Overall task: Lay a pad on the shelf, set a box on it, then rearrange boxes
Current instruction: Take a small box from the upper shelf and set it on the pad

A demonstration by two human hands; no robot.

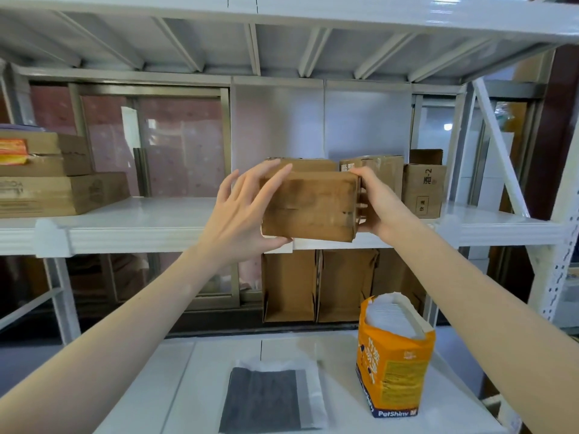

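Observation:
A worn brown cardboard box (308, 206) is held in front of the middle shelf's edge (156, 234). My left hand (241, 214) grips its left side, thumb under the bottom corner and fingers over the top. My right hand (376, 205) clasps its right side. A folded dark grey pad with white borders (266, 399) lies flat on the lower white shelf (188, 386), below the box. An open orange pad bag (394, 361) stands to the right of the pad, with white pads showing at its top.
More brown boxes (423, 189) stand on the middle shelf behind and right of the held box. Stacked flat cartons (59, 177) fill that shelf's left end. Two open cartons (319, 286) stand behind the lower shelf. A white upright post (560, 261) is at right.

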